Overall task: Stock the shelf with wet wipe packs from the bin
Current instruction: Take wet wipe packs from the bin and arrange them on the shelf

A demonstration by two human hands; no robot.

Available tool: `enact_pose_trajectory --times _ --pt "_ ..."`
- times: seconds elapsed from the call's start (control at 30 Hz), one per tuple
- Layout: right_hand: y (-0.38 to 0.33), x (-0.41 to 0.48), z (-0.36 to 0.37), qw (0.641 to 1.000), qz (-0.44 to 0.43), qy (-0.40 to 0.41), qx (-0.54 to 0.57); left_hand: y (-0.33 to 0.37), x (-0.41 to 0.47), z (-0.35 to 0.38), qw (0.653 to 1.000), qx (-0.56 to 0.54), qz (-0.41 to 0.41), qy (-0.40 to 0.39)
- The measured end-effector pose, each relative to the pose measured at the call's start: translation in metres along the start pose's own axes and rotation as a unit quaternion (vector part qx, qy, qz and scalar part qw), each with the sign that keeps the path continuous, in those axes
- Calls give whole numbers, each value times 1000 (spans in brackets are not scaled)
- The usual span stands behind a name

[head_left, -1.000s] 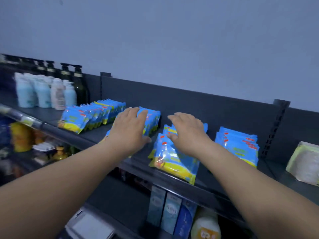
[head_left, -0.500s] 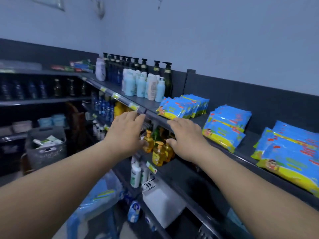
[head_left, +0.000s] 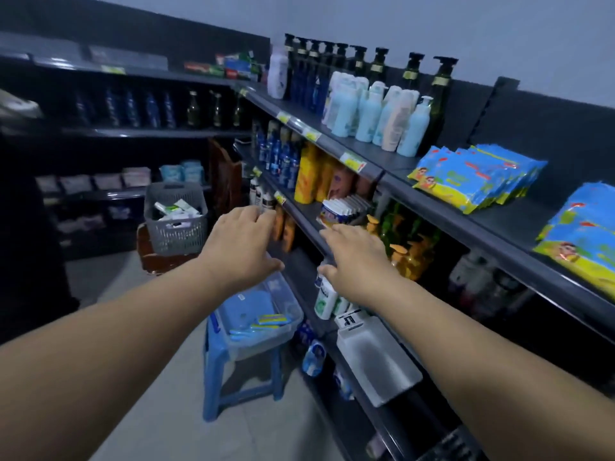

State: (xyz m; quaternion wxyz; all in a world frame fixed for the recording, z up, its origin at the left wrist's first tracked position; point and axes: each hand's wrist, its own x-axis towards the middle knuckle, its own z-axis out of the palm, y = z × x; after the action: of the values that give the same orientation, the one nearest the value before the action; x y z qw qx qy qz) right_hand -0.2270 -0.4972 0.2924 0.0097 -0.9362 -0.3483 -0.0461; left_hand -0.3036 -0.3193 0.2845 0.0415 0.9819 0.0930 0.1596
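A clear plastic bin (head_left: pixel 289 322) sits on a blue stool (head_left: pixel 216 364) by the shelving, with a few blue wet wipe packs (head_left: pixel 269 321) lying in it. My left hand (head_left: pixel 241 247) and my right hand (head_left: pixel 356 257) hover above the bin, both empty, fingers loosely bent. On the top shelf (head_left: pixel 442 217) at the right lie rows of blue and yellow wet wipe packs (head_left: pixel 476 178) and another stack of wipe packs (head_left: pixel 585 234) further right.
Lotion and pump bottles (head_left: pixel 376 111) stand on the top shelf to the left of the wipes. Lower shelves hold yellow and orange bottles (head_left: pixel 312 174). A grey basket (head_left: pixel 175 217) of goods rests on a brown stool at the aisle's end. A white box (head_left: pixel 376 361) juts from a low shelf.
Both hands have left the wipe packs on the shelf and swung left and down, empty, to above the bin. The view has turned toward the aisle.
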Motion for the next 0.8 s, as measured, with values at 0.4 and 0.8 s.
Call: enact_pose_trajectory --times 0.4,0.8 --pt "7 138 114 991 -44 -110 61 -77 82 115 992 9 -61 -109" --pt "17 238 270 973 -37 -208 91 -130 136 279 968 -20 -69 -240"
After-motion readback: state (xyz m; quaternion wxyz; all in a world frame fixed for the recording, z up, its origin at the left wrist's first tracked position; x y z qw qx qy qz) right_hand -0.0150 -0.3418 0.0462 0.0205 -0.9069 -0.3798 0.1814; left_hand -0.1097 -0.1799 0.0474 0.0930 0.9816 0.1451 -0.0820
